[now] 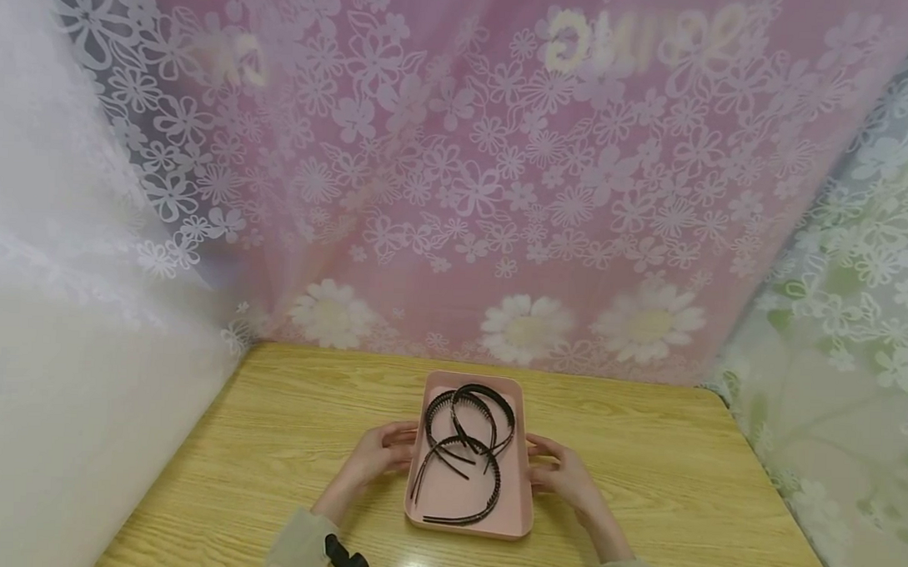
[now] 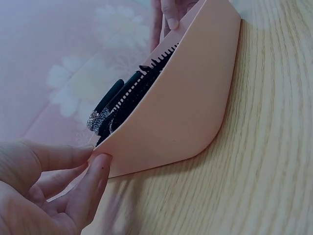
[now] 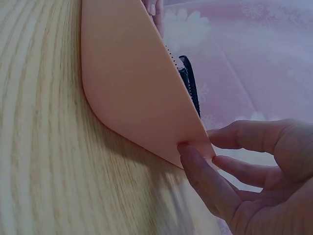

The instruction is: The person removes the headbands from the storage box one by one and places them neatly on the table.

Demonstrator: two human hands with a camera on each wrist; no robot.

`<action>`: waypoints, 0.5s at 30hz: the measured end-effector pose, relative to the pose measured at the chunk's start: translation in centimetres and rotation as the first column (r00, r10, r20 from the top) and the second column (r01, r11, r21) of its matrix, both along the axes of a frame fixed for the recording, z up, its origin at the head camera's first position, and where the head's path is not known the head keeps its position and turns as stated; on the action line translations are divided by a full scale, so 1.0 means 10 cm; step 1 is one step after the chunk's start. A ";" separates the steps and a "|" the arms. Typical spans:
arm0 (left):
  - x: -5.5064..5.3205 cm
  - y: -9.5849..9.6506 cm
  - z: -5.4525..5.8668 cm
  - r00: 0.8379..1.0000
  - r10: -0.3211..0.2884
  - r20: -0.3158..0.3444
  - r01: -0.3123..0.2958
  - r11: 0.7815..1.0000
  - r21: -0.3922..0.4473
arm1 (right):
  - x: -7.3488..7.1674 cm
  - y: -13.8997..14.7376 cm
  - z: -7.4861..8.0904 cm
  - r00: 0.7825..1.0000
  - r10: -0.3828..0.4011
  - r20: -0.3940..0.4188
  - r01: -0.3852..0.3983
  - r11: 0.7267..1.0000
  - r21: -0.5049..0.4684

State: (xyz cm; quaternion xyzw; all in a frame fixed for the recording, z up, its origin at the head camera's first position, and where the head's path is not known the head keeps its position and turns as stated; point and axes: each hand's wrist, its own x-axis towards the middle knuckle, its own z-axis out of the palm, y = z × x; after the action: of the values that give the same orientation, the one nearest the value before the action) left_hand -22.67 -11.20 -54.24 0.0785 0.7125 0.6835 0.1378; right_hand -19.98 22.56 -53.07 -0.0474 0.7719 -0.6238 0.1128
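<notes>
A pink rectangular tray (image 1: 518,486) lies on the table, and black headbands (image 1: 495,485) overlap one another inside it. Some have comb teeth; glittery silver trim (image 2: 100,117) shows on one in the left wrist view. At the tray's left side, my left hand (image 1: 379,454) grips the rim, thumb and fingertips meeting at the wall's edge. My right hand (image 1: 563,475) holds the opposite side the same way; in the right wrist view its fingertips (image 3: 188,152) press the outer wall. The headbands are mostly hidden behind the tray walls in both wrist views.
The wooden table (image 1: 642,474) stretches around the tray. A pink floral curtain (image 1: 456,233) hangs along its back edge, with pale sheets (image 1: 84,346) at the left and a floral sheet (image 1: 858,331) at the right.
</notes>
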 end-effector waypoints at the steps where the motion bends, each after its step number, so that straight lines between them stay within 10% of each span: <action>1: 0.01 0.01 0.00 1.000 0.001 0.001 -0.001 1.000 0.002 | 0.00 0.01 0.00 1.000 0.000 0.004 0.000 1.000 0.000; 15: 0.02 0.14 -0.03 1.000 -0.013 -0.009 0.013 1.000 0.021 | 0.05 0.16 0.00 1.000 0.006 0.009 -0.006 1.000 0.016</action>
State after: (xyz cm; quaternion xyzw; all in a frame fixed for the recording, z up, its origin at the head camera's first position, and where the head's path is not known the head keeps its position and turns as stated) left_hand -22.48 -9.79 -54.56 0.0877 0.7053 0.6897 0.1384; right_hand -19.53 24.11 -53.06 -0.0458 0.7762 -0.6176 0.1185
